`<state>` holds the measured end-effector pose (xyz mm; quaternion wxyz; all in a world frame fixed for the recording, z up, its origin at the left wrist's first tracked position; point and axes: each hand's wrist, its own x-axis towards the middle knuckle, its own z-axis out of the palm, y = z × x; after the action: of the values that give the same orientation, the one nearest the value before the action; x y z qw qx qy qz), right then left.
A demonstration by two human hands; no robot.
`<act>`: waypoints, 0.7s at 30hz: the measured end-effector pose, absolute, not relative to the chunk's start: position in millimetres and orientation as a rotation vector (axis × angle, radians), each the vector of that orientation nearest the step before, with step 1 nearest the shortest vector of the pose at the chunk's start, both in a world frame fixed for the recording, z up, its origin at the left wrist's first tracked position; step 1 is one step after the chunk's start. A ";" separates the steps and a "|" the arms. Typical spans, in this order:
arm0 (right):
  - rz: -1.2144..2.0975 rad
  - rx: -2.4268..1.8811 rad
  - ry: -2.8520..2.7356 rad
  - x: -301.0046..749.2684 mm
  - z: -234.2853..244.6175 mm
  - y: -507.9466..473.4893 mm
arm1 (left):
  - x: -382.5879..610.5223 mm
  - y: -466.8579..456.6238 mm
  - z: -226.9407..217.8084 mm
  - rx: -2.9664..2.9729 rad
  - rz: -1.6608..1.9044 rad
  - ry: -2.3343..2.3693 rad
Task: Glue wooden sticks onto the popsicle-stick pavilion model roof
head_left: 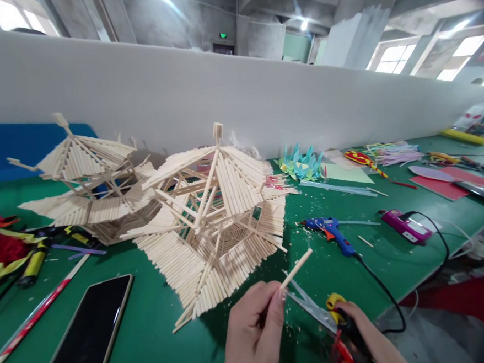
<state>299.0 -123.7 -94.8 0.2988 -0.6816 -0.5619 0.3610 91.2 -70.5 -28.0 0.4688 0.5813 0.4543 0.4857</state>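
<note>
My left hand (255,332) pinches a thin, pale wooden stick (300,265) between thumb and fingertips, its far end pointing up to the right. My right hand (368,333), low at the right, is closed on a pair of scissors (317,311). Their blades are parted and reach towards the left fingertips near the stick's lower end; whether they touch it I cannot tell. A yellow handle part shows, and red and black parts lie below it. Just beyond the left hand stands a pavilion model of wooden sticks (238,187) with part of its roof slats not covering the frame.
A second stick pavilion (85,159) stands to the left. A phone (87,336) lies at the front left. On the right are a blue glue gun (328,232) with a black cord, a purple power strip (406,226) and a teal paper craft (301,163). A white partition (219,89) rises behind.
</note>
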 end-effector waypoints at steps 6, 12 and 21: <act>0.846 -1.737 -1.614 289.7 -86.5 -105.9 | 91.6 -71.7 -38.6 1.651 1.255 1.047; 0.807 -1.711 -1.651 283.6 -74.2 -88.0 | 88.5 -68.3 -39.4 1.792 1.270 1.009; 0.853 -1.787 -1.629 272.2 -73.9 -113.4 | 85.4 -67.5 -49.1 2.133 1.288 1.024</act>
<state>272.2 -113.4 -73.9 0.2847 -0.6680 -0.6092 0.3188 85.4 -67.5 -49.1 0.2220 0.7722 0.3705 0.4660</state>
